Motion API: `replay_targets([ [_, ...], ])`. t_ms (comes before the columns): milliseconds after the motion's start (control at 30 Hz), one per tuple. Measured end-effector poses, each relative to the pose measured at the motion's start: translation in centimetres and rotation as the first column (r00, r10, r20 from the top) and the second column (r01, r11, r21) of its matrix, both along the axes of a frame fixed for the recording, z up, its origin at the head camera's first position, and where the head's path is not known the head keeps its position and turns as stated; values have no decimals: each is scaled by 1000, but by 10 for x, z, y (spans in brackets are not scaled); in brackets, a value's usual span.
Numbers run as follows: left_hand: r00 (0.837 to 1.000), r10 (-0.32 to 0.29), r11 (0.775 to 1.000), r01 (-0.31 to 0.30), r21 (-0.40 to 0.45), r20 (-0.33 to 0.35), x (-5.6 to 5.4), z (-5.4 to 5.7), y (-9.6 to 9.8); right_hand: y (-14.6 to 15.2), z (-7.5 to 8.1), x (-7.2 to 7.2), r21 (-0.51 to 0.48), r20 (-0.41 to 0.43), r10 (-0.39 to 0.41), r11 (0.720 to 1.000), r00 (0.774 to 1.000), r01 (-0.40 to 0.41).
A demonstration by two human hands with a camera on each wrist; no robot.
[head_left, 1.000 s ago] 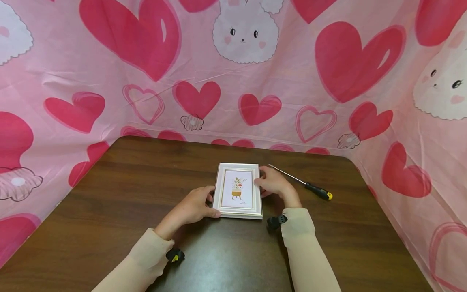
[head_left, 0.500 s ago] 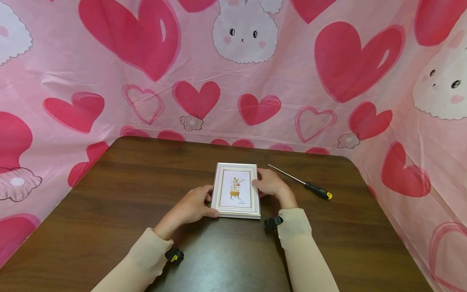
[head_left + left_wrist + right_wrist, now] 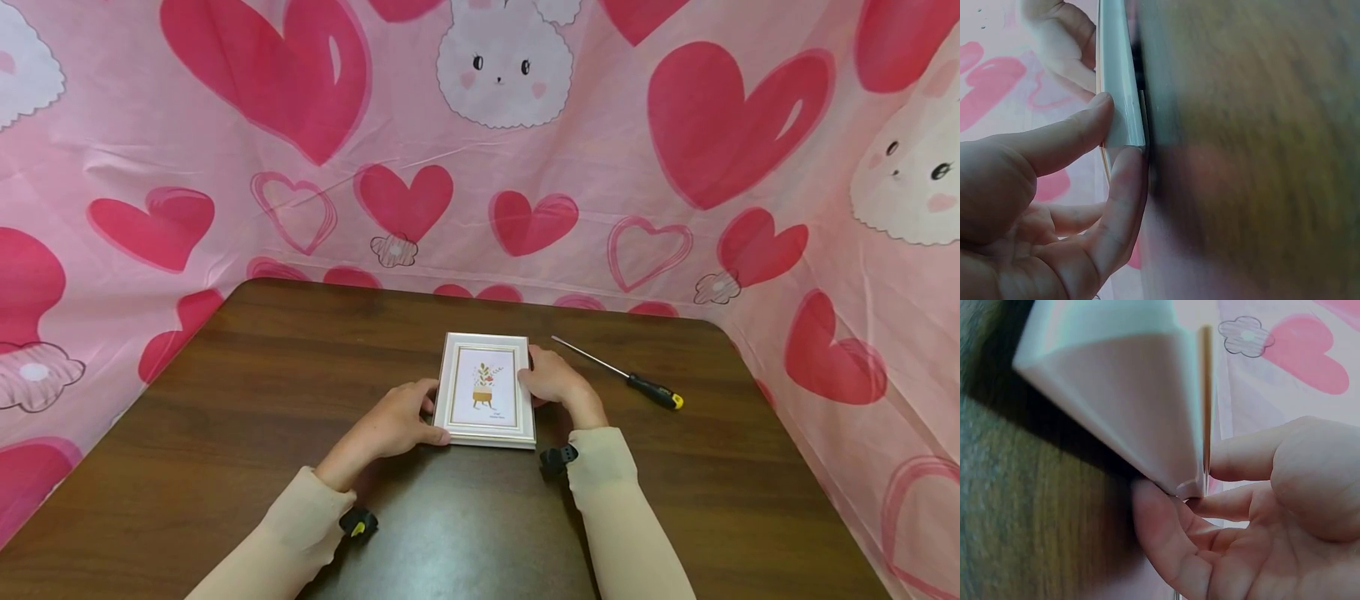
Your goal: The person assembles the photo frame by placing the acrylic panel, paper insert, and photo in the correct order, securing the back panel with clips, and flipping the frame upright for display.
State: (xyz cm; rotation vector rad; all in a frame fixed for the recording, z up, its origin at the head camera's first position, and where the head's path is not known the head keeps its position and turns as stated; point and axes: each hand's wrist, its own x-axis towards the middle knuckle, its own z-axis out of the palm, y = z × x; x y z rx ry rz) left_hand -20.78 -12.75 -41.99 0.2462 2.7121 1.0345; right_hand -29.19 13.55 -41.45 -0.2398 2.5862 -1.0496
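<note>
A white picture frame [image 3: 484, 432] with a gold inner line lies face up at the middle of the table, showing a drawing of a plant in a yellow pot. My left hand [image 3: 401, 419] grips its near left corner, thumb on the front edge and fingers along the side, as the left wrist view shows with the frame's edge [image 3: 1122, 106]. On the right side my right hand [image 3: 558, 379] pinches the frame, its thumb on the face and fingers at the side wall [image 3: 1129, 406]. Whether the frame touches the table everywhere is hard to tell.
A screwdriver [image 3: 652, 391] with a black and yellow handle lies to the right of my right hand, its shaft pointing to the far left. Pink cloth [image 3: 450, 150] with hearts and rabbits hangs around the brown wooden table [image 3: 300, 350].
The picture frame and my right hand have shifted slightly left since a second ago. My left hand has barely moved, and the screwdriver lies where it was.
</note>
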Motion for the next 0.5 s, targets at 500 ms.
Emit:
replay_targets([
  [500,1000,-8,1000,8,5,-14,1,2,0,0,0,2,51,-13,27,998,1000,-26],
])
